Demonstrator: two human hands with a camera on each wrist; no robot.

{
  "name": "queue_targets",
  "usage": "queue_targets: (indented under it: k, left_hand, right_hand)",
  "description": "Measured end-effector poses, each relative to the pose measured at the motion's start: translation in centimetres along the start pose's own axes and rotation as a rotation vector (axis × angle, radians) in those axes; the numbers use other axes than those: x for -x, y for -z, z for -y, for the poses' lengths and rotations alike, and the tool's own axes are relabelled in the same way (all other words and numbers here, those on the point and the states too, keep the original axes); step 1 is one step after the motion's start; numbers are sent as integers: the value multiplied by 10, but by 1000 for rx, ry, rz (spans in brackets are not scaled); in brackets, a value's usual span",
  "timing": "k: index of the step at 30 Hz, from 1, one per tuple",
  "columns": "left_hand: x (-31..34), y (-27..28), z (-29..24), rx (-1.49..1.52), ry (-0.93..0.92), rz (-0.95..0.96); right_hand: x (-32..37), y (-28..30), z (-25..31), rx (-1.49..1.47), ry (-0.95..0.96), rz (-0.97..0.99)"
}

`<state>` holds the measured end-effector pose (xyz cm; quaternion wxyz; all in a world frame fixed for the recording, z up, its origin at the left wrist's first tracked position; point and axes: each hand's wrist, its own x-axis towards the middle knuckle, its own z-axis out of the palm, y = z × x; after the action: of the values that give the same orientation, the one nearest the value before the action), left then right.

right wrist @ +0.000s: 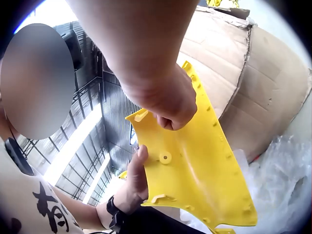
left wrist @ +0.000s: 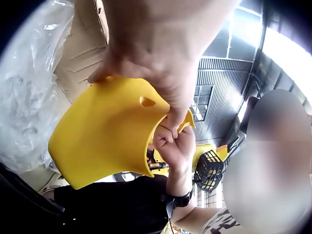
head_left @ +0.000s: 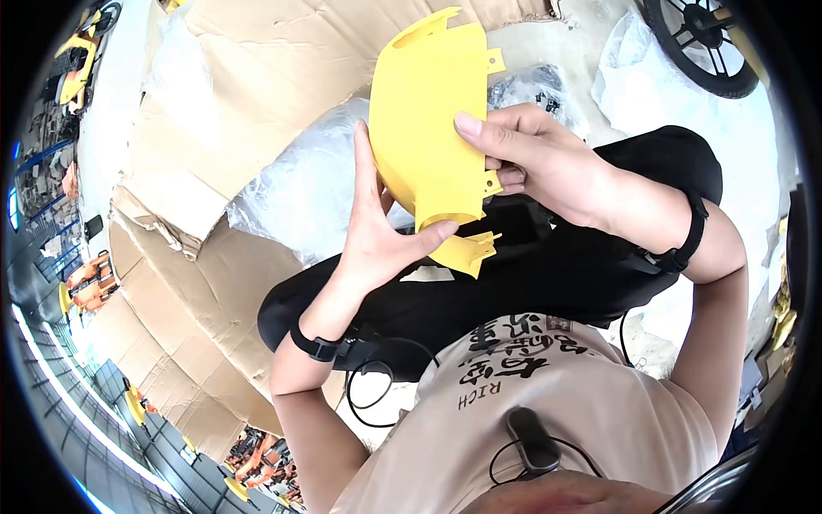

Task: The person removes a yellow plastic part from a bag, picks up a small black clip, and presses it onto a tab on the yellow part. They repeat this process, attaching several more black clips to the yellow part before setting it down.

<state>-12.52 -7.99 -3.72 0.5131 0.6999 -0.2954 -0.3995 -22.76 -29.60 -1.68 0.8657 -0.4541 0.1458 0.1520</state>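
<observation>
A curved yellow plastic cover, with small tabs along its right edge, is held up over the person's lap. The left hand holds its lower left side, thumb across the narrow lower end and fingers along the left side. At the right edge, the right hand pinches the cover with the thumb on the outer face. The left wrist view shows the smooth outer face of the cover with one oval hole. Its inner side, with a round boss and small clips along the edge, shows in the right wrist view.
Flattened cardboard covers the floor at the left. Clear plastic wrapping lies behind the lap, near the black-trousered legs. A black spoked wheel stands at the back right beside more plastic sheeting.
</observation>
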Motion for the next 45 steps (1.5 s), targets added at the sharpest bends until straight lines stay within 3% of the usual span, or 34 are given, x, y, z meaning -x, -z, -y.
queue_targets:
  k: [3,6,10,14,22,34,37,39,45]
  left_hand:
    - [5,12,-5,144,60,17]
    - [11,17,-2,304,182,-24]
    - [11,15,1,446,98,-72]
    - [10,20,-11,604,221,-103]
    - [10,19,-3,603,192,-213]
    - [8,20,-2,610,162,-121]
    - [9,20,5,521,222,-118]
    - [10,20,9,592,214,-90]
    - [7,15,0,570,201,-93]
  right_hand:
    - [-3,1,3,-156,35,102]
    - [-2,-2,7,-293,-23,56]
    - [-4,12,1,-268,-81,37]
    - [-8,14,3,-236,-24,-2]
    - [-10,4,10,-72,66,63]
    - [-12,11,7,-27,102,93]
    - [-13,13,8,103,164,18]
    - [-12,12,12,150,103,-124]
    - [-11,11,15,149,163,-204]
